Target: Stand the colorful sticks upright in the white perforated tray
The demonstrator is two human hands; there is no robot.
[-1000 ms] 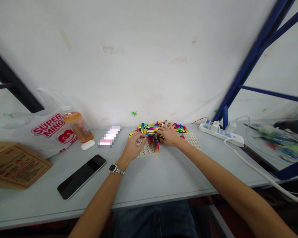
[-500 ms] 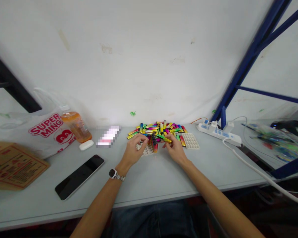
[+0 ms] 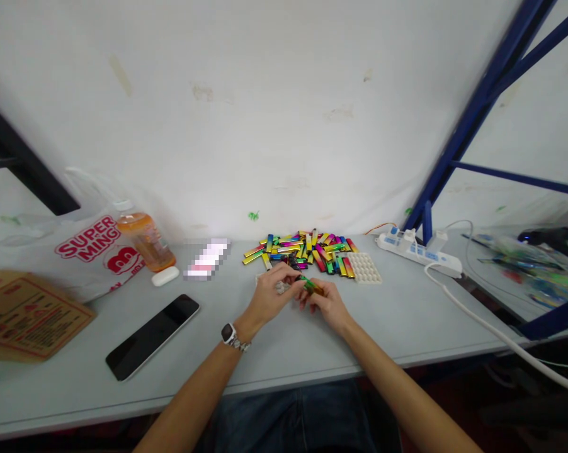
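A heap of shiny rainbow-coloured sticks (image 3: 303, 248) lies on the grey table (image 3: 284, 340) near the wall. My right hand (image 3: 326, 303) pinches one coloured stick (image 3: 310, 285) just in front of the heap. My left hand (image 3: 271, 297), with a watch on its wrist, is curled and meets the stick's left end with its fingertips. A white dimpled tray (image 3: 365, 268) lies to the right of the heap. Another pale tray (image 3: 280, 287) is mostly hidden behind my left hand.
A black phone (image 3: 152, 336) lies at the left front. Behind it are a white earbud case (image 3: 165, 275), an orange drink bottle (image 3: 145, 240), a plastic bag (image 3: 80, 248) and a cardboard box (image 3: 26, 314). A power strip (image 3: 419, 253) with a cable and a blue frame post (image 3: 473, 119) stand at the right.
My right hand has lifted one stick out of the heap and drawn it toward me. My left hand has come back off the tray to meet it.
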